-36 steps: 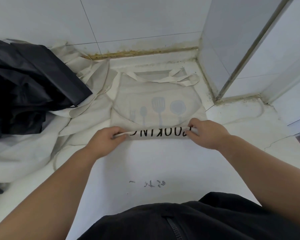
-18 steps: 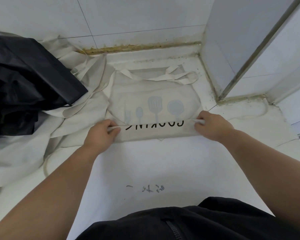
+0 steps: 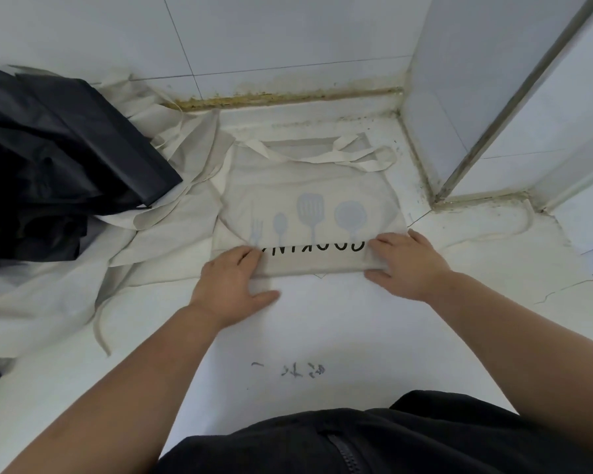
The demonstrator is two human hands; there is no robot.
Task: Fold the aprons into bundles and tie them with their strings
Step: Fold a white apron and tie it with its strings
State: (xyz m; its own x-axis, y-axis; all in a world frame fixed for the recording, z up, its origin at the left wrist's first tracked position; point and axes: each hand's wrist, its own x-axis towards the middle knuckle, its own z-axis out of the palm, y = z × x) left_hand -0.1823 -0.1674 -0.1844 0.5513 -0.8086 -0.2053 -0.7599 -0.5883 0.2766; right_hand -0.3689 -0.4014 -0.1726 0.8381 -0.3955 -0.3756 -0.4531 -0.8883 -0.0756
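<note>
Left hand, right hand: fingers straight, together, pressing apron fold ends; lettering between fingertips.

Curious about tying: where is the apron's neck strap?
In the head view, the neck strap lies at the far end of the apron, centre-right, by the wall corner.

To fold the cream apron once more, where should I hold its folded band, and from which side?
Take the folded band at its two short ends, coming from the near side, thumbs under the near crease and fingers on top. It is long, flat and lies crosswise, so a middle grip would probably let the ends sag. The left hand and right hand rest at those ends.
</note>
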